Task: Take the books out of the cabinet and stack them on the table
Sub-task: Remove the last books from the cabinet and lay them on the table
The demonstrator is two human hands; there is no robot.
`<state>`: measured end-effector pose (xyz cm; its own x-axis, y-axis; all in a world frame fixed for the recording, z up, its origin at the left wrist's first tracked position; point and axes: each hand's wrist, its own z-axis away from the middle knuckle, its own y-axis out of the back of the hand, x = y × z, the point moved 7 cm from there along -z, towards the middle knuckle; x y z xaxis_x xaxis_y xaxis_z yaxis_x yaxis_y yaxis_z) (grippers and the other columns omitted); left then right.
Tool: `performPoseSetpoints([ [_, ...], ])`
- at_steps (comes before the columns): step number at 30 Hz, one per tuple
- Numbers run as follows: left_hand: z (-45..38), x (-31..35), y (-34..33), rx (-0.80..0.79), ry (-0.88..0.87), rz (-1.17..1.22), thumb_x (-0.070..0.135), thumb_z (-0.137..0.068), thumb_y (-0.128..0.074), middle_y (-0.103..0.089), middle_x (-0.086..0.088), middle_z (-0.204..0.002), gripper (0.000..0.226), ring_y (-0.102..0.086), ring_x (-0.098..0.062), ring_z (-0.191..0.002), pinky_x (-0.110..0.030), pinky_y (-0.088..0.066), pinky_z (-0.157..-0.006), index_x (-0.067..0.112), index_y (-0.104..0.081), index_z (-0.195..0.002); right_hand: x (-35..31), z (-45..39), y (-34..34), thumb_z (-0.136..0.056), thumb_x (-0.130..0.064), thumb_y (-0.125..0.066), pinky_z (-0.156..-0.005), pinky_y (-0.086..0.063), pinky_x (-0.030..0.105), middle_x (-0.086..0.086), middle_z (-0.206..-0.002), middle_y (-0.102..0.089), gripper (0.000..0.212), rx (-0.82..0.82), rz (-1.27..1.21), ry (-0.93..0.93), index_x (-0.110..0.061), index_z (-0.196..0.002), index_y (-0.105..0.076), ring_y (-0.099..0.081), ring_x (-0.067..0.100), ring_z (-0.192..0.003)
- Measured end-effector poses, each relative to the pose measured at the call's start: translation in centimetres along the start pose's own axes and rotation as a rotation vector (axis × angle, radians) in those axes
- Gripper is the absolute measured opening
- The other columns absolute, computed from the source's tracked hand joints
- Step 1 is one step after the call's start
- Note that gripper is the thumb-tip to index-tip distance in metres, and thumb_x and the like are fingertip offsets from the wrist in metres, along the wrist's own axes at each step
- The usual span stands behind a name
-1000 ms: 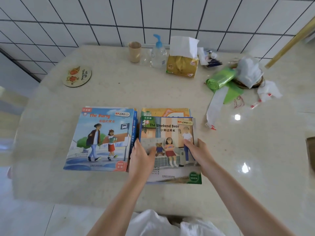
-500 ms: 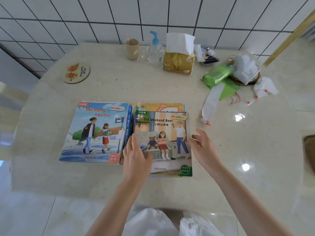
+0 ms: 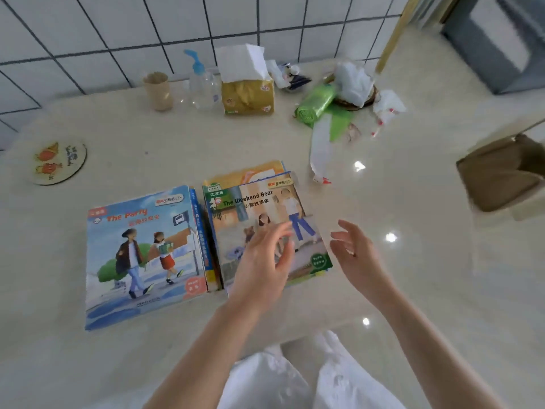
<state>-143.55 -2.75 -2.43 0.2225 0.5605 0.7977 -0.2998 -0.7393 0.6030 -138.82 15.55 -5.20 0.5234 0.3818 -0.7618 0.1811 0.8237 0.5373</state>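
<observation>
Since a second ago I have let go of "The Weekend Bear" book (image 3: 259, 208): then both my hands pressed on its lower edge, and now both are lifted off it with fingers loose and spread. My left hand (image 3: 262, 261) hovers over the lower part of that cover, palm down, fingers relaxed and holding nothing; whether it touches the cover I cannot tell. My right hand (image 3: 354, 255) is just past the book's right edge, over the bare table (image 3: 413, 276), fingers lightly curled, also empty. The two hands are apart, with a gap between them.

"The Weekend Bear" lies face up on top of the right stack of books (image 3: 247, 175), sitting a little askew so that a yellow cover beneath shows at the far edge. Just beside it on the left, touching or nearly so, is the second stack, topped by "The Party" book (image 3: 138, 255), also face up. Both stacks rest near the table's front edge.

Farther back by the tiled wall stand a brown cup (image 3: 157, 91), a clear pump bottle (image 3: 200, 87) with a blue head and a yellow tissue pack (image 3: 247, 95). A green roll of bags (image 3: 317, 106) lies to the right of these, and a round coaster (image 3: 59, 162) lies at the far left.
</observation>
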Motion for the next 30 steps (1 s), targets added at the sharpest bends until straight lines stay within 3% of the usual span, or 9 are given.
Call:
performPoseSetpoints([
  [2, 0.8, -0.3, -0.6, -0.088, -0.035, 0.03, 0.033, -0.097, -0.047, -0.064, 0.011, -0.115, 0.035, -0.058, -0.006, -0.111, -0.032, -0.048, -0.098, 0.024, -0.054, -0.131, 0.6, 2.1, 0.6, -0.094, -0.008, -0.055, -0.093, -0.046, 0.031, 0.011, -0.12, -0.063, 0.046, 0.105, -0.025, -0.035, -0.008, -0.138, -0.042, -0.061, 0.024, -0.109],
  [6, 3.1, -0.1, -1.6, -0.249, -0.073, 0.032, 0.028, -0.098, -0.051, -0.065, 0.011, -0.113, 0.03, -0.059, -0.002, -0.102, -0.016, -0.048, -0.09, 0.023, -0.058, -0.127, 3.3, 7.8, 0.7, -0.093, -0.008, -0.056, -0.094, -0.048, 0.037, 0.004, -0.113, -0.062, 0.046, 0.289, -0.088, -0.115, -0.012, -0.137, -0.043, -0.061, 0.022, -0.104],
  [9, 4.9, 0.5, -2.6, -0.351, -0.127, 0.042, 0.026, -0.099, -0.049, -0.069, 0.004, -0.112, 0.027, -0.062, -0.01, -0.103, -0.032, -0.051, -0.091, 0.02, -0.061, -0.122, 5.9, 12.5, -0.2, -0.093, -0.011, -0.057, -0.091, -0.05, 0.036, -0.003, -0.109, -0.062, 0.043, 0.358, -0.099, -0.204, -0.016, -0.134, -0.046, -0.063, 0.019, -0.104],
  [14, 8.5, 1.9, -6.1, -0.563, -0.175, 0.058, 0.032, -0.094, -0.047, -0.073, 0.003, -0.1, 0.03, -0.067, -0.011, -0.093, -0.038, -0.054, -0.085, 0.021, -0.064, -0.116, 9.4, 19.9, -0.1, -0.094, -0.009, -0.051, -0.082, -0.045, 0.02, 0.001, -0.112, -0.067, 0.037, 0.471, -0.096, -0.336, -0.014, -0.131, -0.051, -0.061, 0.01, -0.096],
  [18, 12.9, 3.2, -9.8, -0.874, -0.252, -0.003, 0.039, -0.092, -0.047, -0.074, 0.009, -0.096, 0.031, -0.067, -0.004, -0.09, -0.027, -0.053, -0.082, 0.025, -0.065, -0.112, 12.3, 25.8, -0.4, -0.093, -0.006, -0.051, -0.088, -0.051, 0.031, 0.002, -0.108, -0.069, 0.036, 0.585, -0.109, -0.416, -0.014, -0.128, -0.053, -0.065, 0.015, -0.099],
  [22, 17.8, 3.9, -13.9, -1.09, -0.313, -0.073, 0.027, -0.096, -0.055, -0.072, 0.013, -0.083, 0.015, -0.067, 0.0, -0.083, -0.015, -0.049, -0.074, 0.025, -0.067, -0.105, 15.7, 32.8, -1.0, -0.091, -0.009, -0.055, -0.091, -0.053, 0.039, 0.0, -0.103, -0.068, 0.037, 0.707, -0.134, -0.497, -0.012, -0.128, -0.054, -0.066, 0.017, -0.098],
  [27, 25.8, 5.6, -19.7, -1.26, -0.408, -0.123, 0.016, -0.095, -0.057, -0.073, 0.006, -0.078, 0.012, -0.067, 0.0, -0.069, -0.026, -0.056, -0.075, 0.024, -0.067, -0.095, 21.0, 44.1, -1.8, -0.092, -0.013, -0.055, -0.09, -0.052, 0.039, -0.004, -0.099, -0.066, 0.034, 0.85, -0.215, -0.664, -0.013, -0.126, -0.055, -0.065, 0.016, -0.098],
  [30, 32.9, 7.8, -23.3, -1.377, -0.481, -0.16, 0.014, -0.095, -0.057, -0.074, 0.001, -0.081, 0.013, -0.07, -0.007, -0.066, -0.03, -0.058, -0.073, 0.024, -0.066, -0.093, 24.2, 52.1, -1.9, -0.092, -0.011, -0.055, -0.091, -0.052, 0.037, -0.002, -0.098, -0.067, 0.034, 0.96, -0.26, -0.76, -0.013, -0.125, -0.055, -0.066, 0.017, -0.098],
])
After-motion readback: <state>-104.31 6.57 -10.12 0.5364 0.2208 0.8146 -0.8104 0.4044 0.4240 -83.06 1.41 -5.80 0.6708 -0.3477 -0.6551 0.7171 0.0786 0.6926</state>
